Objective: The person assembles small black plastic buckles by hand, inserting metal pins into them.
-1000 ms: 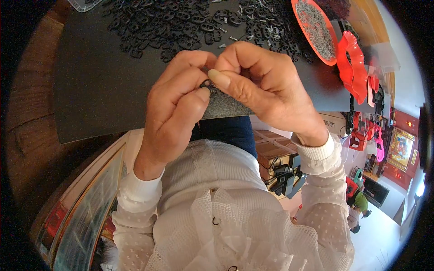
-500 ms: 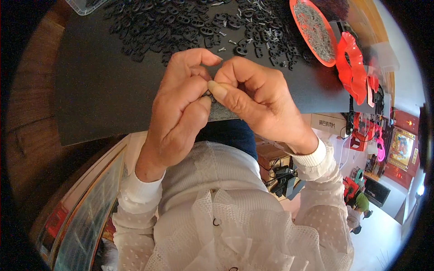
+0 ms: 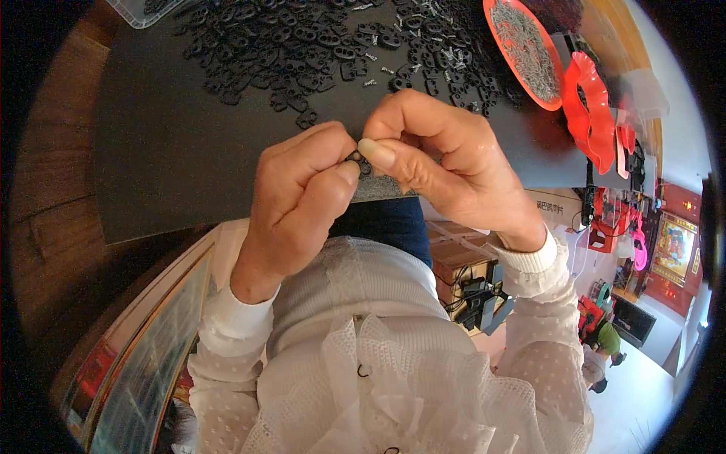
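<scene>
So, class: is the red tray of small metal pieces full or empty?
Full: the red tray is covered with small grey metal pieces almost to its rim.

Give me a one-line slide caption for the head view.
Both hands, left hand and right hand, pinch a small black part above a black mat strewn with similar parts.

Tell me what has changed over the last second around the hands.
Little. The right hand has shifted so its thumb now presses flat over the small black part, pinched against the left hand. Both hands stay together at the near edge of the black mat; the pile of black parts and red dish are unmoved.
</scene>
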`<state>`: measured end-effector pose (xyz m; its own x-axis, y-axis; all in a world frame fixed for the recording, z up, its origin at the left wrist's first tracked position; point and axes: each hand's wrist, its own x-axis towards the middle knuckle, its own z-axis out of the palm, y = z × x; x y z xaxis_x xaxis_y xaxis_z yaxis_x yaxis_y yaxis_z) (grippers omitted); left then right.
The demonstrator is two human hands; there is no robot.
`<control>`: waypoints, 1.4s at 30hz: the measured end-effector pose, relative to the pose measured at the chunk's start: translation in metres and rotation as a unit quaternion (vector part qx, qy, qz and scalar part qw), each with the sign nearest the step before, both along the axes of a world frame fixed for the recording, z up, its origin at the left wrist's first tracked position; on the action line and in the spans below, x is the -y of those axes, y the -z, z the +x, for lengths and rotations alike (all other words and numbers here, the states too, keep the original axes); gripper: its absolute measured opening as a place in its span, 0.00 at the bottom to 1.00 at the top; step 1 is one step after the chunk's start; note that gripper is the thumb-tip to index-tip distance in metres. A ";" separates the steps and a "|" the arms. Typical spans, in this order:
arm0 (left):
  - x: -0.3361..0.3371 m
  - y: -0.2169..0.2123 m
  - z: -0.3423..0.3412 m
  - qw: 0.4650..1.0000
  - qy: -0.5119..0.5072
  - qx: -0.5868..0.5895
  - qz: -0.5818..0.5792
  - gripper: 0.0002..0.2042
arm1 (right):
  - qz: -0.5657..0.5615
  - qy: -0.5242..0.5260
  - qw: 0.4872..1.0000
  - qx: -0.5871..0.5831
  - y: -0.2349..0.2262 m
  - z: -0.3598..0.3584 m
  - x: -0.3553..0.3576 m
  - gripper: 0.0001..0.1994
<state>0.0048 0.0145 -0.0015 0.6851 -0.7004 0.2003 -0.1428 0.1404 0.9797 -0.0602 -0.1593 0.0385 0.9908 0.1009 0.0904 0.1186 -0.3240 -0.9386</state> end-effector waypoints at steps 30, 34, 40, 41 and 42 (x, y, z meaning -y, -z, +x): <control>0.000 0.005 0.005 0.999 0.022 0.037 -0.023 0.05 | -0.483 -0.066 0.865 0.122 0.010 0.133 0.021 0.08; 0.000 0.006 0.006 0.998 0.030 0.054 -0.020 0.04 | -0.530 -0.037 0.835 0.141 0.009 0.137 0.034 0.08; 0.000 0.004 0.005 0.998 0.028 0.045 -0.027 0.05 | -0.431 -0.090 0.883 0.164 0.013 0.139 0.038 0.07; 0.000 0.004 0.005 0.998 0.027 0.049 -0.026 0.05 | -0.412 -0.097 0.893 0.153 0.014 0.139 0.035 0.07; -0.001 0.003 0.005 0.998 0.026 0.049 -0.027 0.05 | -0.413 -0.098 0.892 0.155 0.014 0.139 0.033 0.07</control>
